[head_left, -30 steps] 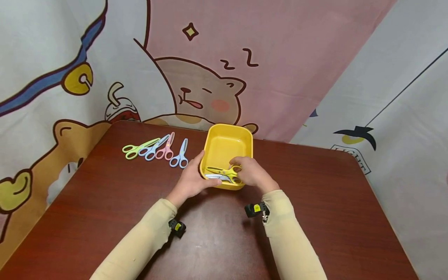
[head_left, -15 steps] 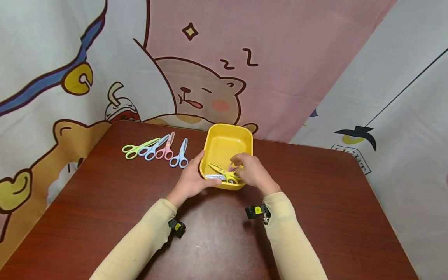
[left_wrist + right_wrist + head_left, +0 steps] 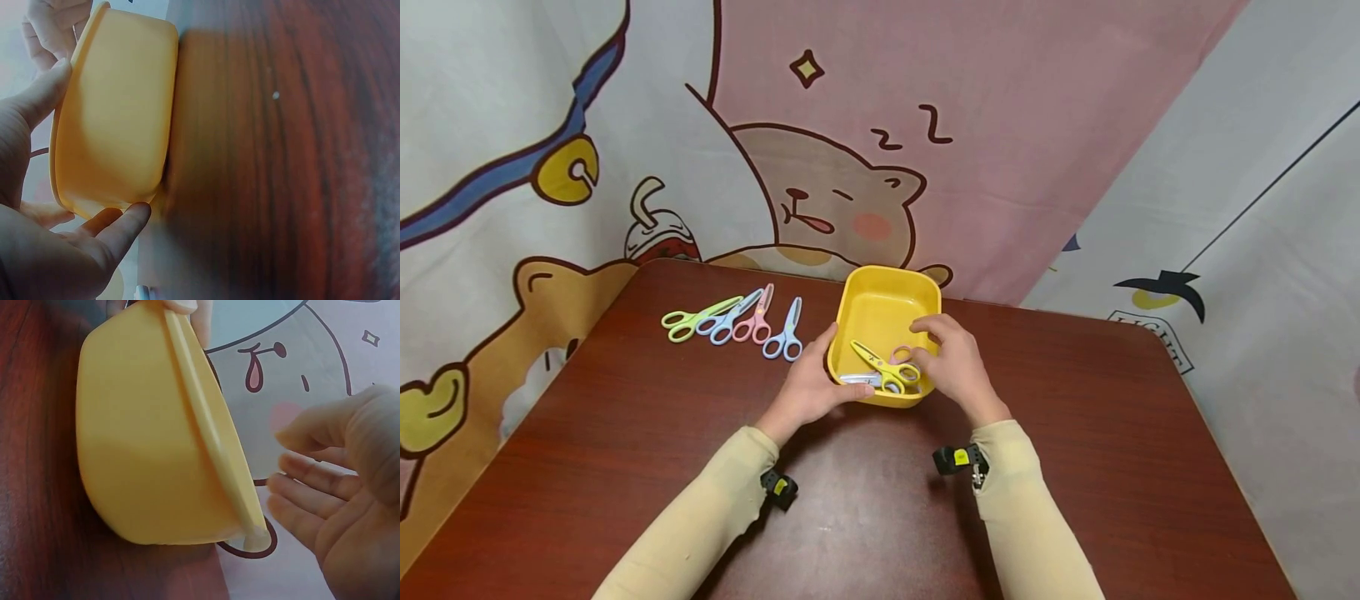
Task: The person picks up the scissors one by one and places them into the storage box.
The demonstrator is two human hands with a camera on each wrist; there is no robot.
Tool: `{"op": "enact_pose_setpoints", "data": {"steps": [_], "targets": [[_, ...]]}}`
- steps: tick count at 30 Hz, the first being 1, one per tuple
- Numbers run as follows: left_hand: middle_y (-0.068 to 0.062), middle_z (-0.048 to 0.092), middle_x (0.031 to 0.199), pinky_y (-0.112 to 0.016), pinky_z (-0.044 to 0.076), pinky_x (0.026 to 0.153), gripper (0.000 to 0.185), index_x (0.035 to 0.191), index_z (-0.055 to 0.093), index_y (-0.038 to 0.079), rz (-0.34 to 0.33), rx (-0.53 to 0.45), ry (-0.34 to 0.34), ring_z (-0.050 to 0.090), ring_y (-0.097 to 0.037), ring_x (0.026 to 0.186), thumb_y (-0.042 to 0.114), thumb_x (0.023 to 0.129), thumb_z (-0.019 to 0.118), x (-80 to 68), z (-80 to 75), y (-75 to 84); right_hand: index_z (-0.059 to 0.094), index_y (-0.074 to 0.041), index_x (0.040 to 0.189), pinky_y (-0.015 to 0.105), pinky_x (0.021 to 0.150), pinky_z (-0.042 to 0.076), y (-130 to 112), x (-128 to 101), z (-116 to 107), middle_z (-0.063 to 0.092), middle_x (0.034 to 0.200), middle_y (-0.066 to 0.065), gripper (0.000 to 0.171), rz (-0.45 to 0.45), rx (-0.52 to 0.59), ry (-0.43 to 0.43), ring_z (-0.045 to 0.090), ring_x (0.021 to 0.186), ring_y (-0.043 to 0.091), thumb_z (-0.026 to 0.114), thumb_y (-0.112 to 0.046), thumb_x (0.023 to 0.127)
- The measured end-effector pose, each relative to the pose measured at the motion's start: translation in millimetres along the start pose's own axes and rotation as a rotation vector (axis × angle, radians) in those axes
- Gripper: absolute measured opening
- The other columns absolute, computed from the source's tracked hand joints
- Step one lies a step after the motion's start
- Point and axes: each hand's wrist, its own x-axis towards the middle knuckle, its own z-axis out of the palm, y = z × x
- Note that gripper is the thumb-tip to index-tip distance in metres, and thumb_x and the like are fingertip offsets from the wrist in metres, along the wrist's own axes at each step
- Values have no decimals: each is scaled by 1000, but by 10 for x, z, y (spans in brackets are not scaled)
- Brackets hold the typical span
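My left hand [image 3: 808, 387] clamps its fingers on the yellow bin [image 3: 880, 308] rim, while my right hand [image 3: 951, 362] hovers, fingers apart, beside the yellow scissors [image 3: 883, 367] inside.

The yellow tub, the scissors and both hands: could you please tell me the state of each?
Yellow tub: upright on the table.
Yellow scissors: lying inside the tub, closed.
Four scissors: lying beside the tub.
Left hand: grips the tub's rim.
Right hand: open, empty.

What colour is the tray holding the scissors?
Yellow; the tray shows best in the head view.
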Motion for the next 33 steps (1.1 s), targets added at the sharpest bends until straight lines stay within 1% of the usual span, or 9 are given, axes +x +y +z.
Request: {"op": "enact_pose_setpoints", "data": {"steps": [3, 6, 10, 12, 15, 19, 23, 28, 33], "targets": [[-19, 36, 162, -49, 32, 121, 119, 164, 24, 7, -5, 0, -1, 38, -33, 146, 33, 73, 95, -1, 0, 0, 72, 2, 119, 51, 97, 54, 40, -28, 4, 65, 128, 16, 33, -10, 0, 45, 64, 112, 38, 73, -1, 86], [-19, 36, 162, -49, 32, 121, 119, 164, 24, 7, -3, -3, -1, 38, -33, 146, 34, 73, 95, -1, 1, 1, 71, 1, 121, 50, 97, 53, 76, -52, 11, 63, 132, 16, 34, -6, 3, 76, 62, 116, 36, 73, -2, 87], [-18, 37, 162, -49, 32, 121, 119, 164, 24, 7, 5, -9, 0, 39, -33, 146, 33, 72, 95, -1, -1, 0, 68, 2, 126, 52, 102, 51, 112, -86, 19, 60, 137, 18, 39, -1, 2, 103, 57, 126, 37, 75, -4, 88], [-18, 37, 162, -49, 32, 121, 119, 164, 24, 8, 8, -10, 2, 39, -33, 146, 33, 72, 95, -1, -3, -2, 66, 3, 129, 53, 103, 51, 129, -107, 21, 57, 140, 19, 44, 3, 5, 106, 56, 128, 38, 77, -5, 88], [-19, 37, 161, -49, 32, 121, 119, 164, 24, 7, 8, -8, 3, 39, -33, 146, 33, 72, 95, -2, -4, -5, 61, 4, 136, 52, 105, 50, 162, -134, 30, 53, 145, 20, 54, 28, 30, 95, 55, 131, 39, 80, -6, 87], [-19, 37, 162, -49, 32, 121, 119, 164, 24, 7, 10, -9, 0, 39, -33, 146, 33, 72, 95, -2, -2, -9, 51, 4, 145, 50, 110, 47, 209, -157, 40, 47, 149, 21, 69, 71, 74, 71, 52, 134, 39, 83, -9, 86], [-19, 37, 162, -49, 32, 121, 119, 164, 24, 7, 11, -14, -1, 39, -33, 146, 33, 73, 95, -2, -1, -13, 43, 2, 152, 52, 112, 45, 234, -185, 33, 45, 151, 21, 81, 104, 70, 40, 52, 135, 39, 84, -17, 85], [-19, 37, 161, -49, 32, 121, 119, 164, 24, 7, 15, -12, 2, 39, -33, 145, 33, 72, 95, -5, -2, -12, 38, 0, 156, 58, 113, 42, 269, -228, 24, 41, 155, 21, 88, 133, 47, -12, 47, 139, 40, 84, -26, 86], [-19, 37, 161, -49, 33, 120, 119, 164, 24, 8, 19, -16, -2, 40, -33, 145, 32, 73, 95, -8, -5, -5, 32, -4, 159, 60, 116, 37, 305, -255, 22, 37, 159, 20, 96, 181, 66, -57, 41, 144, 39, 85, -33, 85]]}}
